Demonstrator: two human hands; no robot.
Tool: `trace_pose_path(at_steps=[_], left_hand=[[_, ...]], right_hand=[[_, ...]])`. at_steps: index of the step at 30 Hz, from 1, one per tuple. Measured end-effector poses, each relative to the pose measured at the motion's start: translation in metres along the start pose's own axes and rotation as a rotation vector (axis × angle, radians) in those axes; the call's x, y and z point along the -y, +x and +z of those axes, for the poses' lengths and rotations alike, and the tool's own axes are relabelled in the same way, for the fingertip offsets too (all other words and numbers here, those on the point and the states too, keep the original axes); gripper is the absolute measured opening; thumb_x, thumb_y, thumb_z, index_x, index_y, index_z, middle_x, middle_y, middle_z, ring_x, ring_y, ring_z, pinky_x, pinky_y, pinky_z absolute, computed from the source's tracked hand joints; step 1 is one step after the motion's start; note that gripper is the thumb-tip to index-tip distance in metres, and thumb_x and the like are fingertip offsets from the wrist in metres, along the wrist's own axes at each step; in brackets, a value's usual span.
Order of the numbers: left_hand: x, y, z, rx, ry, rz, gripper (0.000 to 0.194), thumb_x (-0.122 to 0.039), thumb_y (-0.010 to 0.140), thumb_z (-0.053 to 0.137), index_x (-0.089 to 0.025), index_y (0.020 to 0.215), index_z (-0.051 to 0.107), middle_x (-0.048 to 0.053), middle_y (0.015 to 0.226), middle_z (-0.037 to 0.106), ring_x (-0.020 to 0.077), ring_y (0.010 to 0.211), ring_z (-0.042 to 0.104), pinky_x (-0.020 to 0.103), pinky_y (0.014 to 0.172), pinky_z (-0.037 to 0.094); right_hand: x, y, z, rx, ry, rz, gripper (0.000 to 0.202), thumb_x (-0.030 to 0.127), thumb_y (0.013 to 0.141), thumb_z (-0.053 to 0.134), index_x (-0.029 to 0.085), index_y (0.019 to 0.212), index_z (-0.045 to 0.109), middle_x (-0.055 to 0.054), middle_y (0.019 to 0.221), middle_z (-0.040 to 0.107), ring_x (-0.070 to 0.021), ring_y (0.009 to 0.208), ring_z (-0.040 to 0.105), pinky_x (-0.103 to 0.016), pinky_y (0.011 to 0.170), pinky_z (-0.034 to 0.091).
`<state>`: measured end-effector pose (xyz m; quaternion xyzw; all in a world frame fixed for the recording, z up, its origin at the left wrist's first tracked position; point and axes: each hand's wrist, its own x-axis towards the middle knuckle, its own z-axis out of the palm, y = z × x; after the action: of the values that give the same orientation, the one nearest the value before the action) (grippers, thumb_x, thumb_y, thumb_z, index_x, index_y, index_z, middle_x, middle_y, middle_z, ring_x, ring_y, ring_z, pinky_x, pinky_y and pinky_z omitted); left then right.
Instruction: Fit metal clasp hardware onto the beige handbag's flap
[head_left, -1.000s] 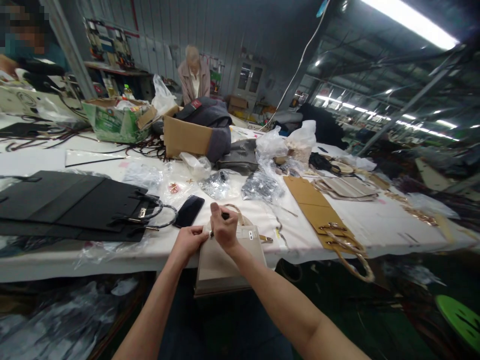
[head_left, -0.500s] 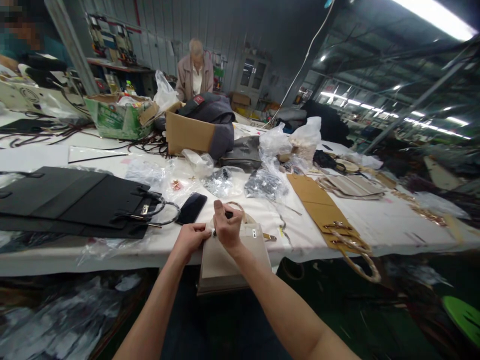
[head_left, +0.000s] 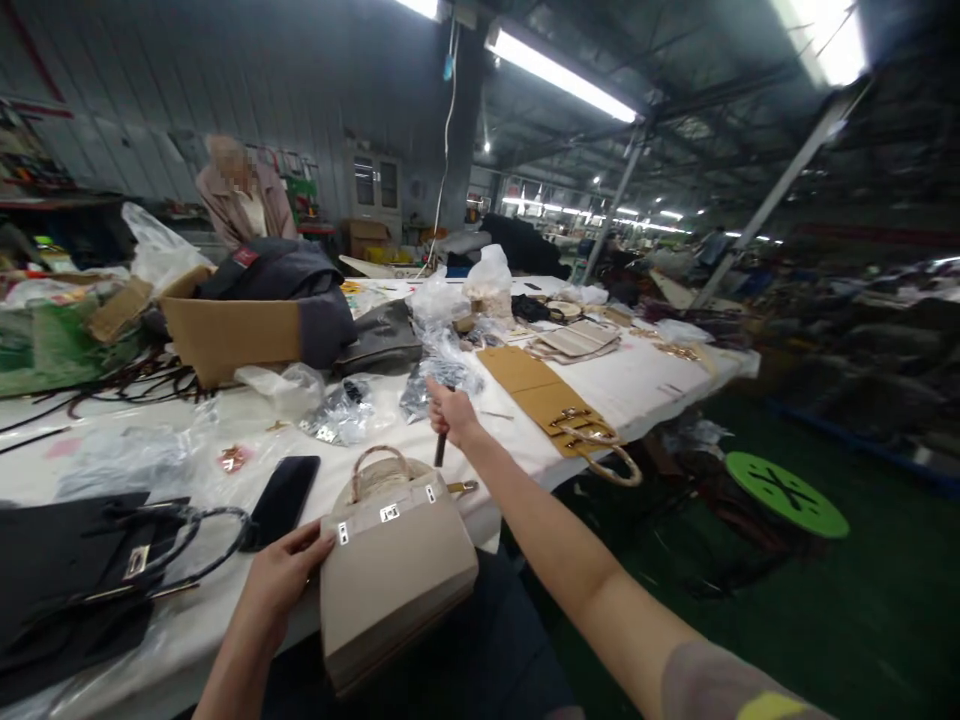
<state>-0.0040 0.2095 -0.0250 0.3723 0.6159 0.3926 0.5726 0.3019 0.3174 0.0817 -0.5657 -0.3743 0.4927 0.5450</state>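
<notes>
A beige handbag [head_left: 397, 585] with a rope-like handle [head_left: 381, 453] leans at the table's front edge. Small silver metal plates [head_left: 389, 513] sit along its upper flap. My left hand [head_left: 283, 568] grips the bag's left upper corner, thumb on the front near one plate. Above and beyond the bag, my right hand [head_left: 456, 412] is closed around a slim dark tool [head_left: 440, 448] whose end points down; its exact kind is unclear. Behind the bag's right corner a strap end with a metal tip [head_left: 463, 487] sticks out.
Left of the bag lie a black phone [head_left: 285, 500] and a black handbag [head_left: 67, 580]. Plastic-wrapped parts [head_left: 341, 412], a cardboard box [head_left: 229, 340] and a mustard bag panel [head_left: 536, 395] are on the white table [head_left: 600, 385]. A person [head_left: 251, 205] stands behind. A green stool [head_left: 787, 495] is at right.
My right hand has lifted off the bag's flap with the tool and moved away, uncovering the metal plates. My left hand still holds the bag's left corner. The view has turned right.
</notes>
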Motion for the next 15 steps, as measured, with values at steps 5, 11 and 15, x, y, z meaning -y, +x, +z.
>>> trace_pose_path(at_steps=[5, 11, 15], left_hand=[[-0.007, -0.005, 0.005, 0.018, -0.057, -0.075, 0.055, -0.025, 0.062, 0.102, -0.015, 0.113, 0.086, 0.012, 0.101, 0.087, 0.0251, 0.078, 0.080, 0.031, 0.065, 0.066], [-0.014, -0.015, 0.009, -0.069, 0.008, -0.059, 0.051, -0.024, 0.066, 0.103, -0.014, 0.113, 0.086, 0.013, 0.099, 0.087, 0.0242, 0.079, 0.080, 0.029, 0.064, 0.066], [-0.010, -0.010, 0.009, -0.051, -0.072, -0.126, 0.054, -0.020, 0.066, 0.100, -0.015, 0.117, 0.086, 0.011, 0.105, 0.087, 0.0193, 0.078, 0.079, 0.024, 0.066, 0.064]], right_hand=[[-0.007, 0.041, -0.071, -0.041, -0.274, 0.087, 0.054, 0.038, 0.093, 0.090, 0.023, 0.065, 0.046, 0.009, 0.046, 0.039, -0.0074, 0.041, 0.027, -0.021, 0.038, 0.017], [-0.029, 0.029, -0.075, -0.091, -0.474, -0.259, 0.020, 0.020, 0.088, 0.091, 0.015, 0.100, 0.076, -0.008, 0.099, 0.075, -0.0189, 0.096, 0.067, -0.025, 0.089, 0.052], [-0.057, -0.026, -0.087, -0.016, -0.762, -0.403, 0.018, 0.031, 0.097, 0.083, 0.018, 0.108, 0.081, -0.008, 0.099, 0.078, -0.0220, 0.091, 0.069, -0.031, 0.087, 0.050]])
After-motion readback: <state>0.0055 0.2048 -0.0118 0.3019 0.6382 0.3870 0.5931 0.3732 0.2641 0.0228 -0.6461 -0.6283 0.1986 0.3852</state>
